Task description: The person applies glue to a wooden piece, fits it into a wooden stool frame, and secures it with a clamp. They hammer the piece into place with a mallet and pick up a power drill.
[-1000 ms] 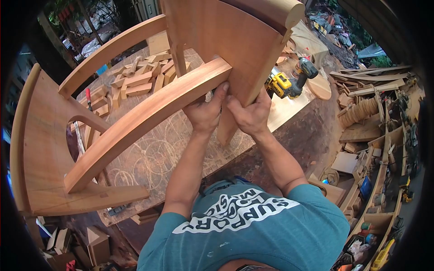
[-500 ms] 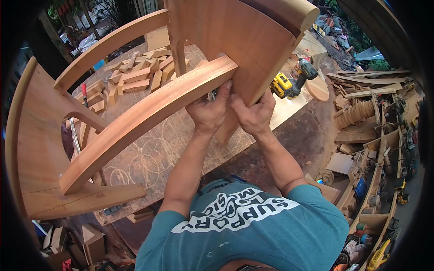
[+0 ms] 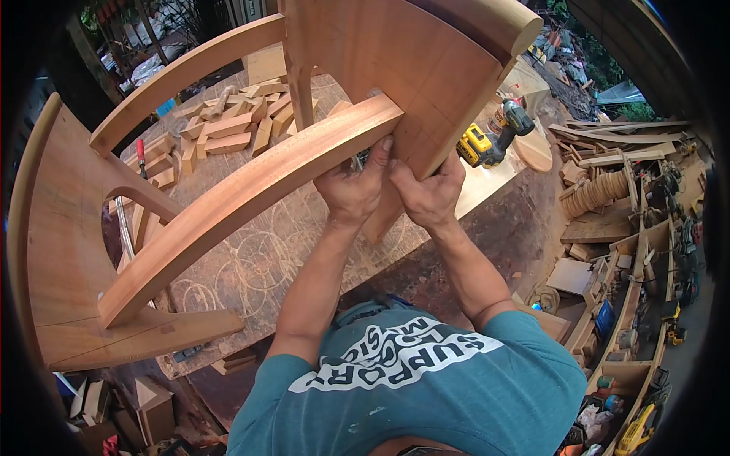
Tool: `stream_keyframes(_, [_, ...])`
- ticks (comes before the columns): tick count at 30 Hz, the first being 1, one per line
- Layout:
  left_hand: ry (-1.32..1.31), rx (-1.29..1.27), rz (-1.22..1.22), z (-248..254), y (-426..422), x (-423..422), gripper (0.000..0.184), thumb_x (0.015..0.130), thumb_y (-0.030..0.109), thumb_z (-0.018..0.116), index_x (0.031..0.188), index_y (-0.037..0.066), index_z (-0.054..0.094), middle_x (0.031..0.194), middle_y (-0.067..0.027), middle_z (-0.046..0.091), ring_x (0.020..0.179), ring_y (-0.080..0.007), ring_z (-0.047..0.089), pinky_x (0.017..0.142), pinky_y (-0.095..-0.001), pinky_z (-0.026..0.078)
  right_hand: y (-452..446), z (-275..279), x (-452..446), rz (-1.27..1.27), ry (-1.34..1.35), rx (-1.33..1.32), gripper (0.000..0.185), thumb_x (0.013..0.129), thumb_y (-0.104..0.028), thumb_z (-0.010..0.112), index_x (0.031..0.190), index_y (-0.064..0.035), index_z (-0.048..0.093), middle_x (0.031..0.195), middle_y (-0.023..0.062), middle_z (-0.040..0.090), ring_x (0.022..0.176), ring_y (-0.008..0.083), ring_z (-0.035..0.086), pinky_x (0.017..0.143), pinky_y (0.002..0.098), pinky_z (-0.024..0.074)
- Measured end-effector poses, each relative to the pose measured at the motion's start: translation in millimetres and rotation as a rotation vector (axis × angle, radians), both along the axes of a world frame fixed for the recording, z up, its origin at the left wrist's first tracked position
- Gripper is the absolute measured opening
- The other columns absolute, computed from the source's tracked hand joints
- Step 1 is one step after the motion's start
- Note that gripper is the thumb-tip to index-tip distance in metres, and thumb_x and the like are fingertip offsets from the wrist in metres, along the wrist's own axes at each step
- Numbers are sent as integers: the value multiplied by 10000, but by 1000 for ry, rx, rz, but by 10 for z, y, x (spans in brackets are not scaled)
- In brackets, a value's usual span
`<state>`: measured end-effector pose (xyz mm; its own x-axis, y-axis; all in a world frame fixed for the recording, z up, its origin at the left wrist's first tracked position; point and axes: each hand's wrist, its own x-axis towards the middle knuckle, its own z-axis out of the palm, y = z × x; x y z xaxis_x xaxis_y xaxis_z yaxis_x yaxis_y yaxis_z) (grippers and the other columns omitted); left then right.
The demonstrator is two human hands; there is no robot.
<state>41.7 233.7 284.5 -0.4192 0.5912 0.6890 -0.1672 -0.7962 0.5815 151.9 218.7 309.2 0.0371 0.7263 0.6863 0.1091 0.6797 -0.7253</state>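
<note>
A large wooden furniture frame (image 3: 251, 205) stands tilted over the workbench, its two broad end panels joined by curved rails. My left hand (image 3: 351, 185) is closed where the near curved rail meets the right end panel (image 3: 411, 83), thumb pointing up and fingers partly hidden below the rail. Close beside it, my right hand (image 3: 431, 190) grips the lower edge of that same panel, its thumb near the left one. A small shiny bit by the left fingers is too hidden to name. The left end panel (image 3: 61, 251) has a leg reaching over the bench.
On the scratched workbench (image 3: 251, 258) lie several cut wood blocks (image 3: 228, 143) and a red-handled tool (image 3: 141, 154). A yellow and black cordless drill (image 3: 487, 144) sits right of the panel. Shelving with a rope coil (image 3: 597, 194), wood scraps and tools lines the right side.
Both hands keep the same hold on the panel. The frame's right end has shifted a few pixels right, and its left end slightly left.
</note>
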Motion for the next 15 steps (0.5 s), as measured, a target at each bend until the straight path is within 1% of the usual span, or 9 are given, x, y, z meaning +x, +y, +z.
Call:
stream_keyframes(5, [-15,-28,-1,-12,-6,9,391,830,-21,752,1185,-75,597,1191,-150,625,1122,-229,593,984,-390,489,27,-34,5,3,-1,15,429,765,-41,685,1168,47,566,1050,130,634,935,194,640,798,327,519])
stream_keyframes(11, [2,-11,-38,-61,-9,5,437,821,-70,723,1222,-99,549,1225,-178,604,1142,-258,599,997,-386,495,2,-16,5,2,-14,-8,446,765,-35,671,1184,47,543,1047,129,629,934,192,636,800,326,517])
stream_keyframes(15, [15,-92,-105,-61,-96,-43,452,814,-99,702,1233,-105,532,1231,-184,598,1143,-265,601,1007,-384,499,25,-38,-5,8,-9,24,440,763,-31,664,1180,44,542,1039,123,629,916,191,636,788,328,519])
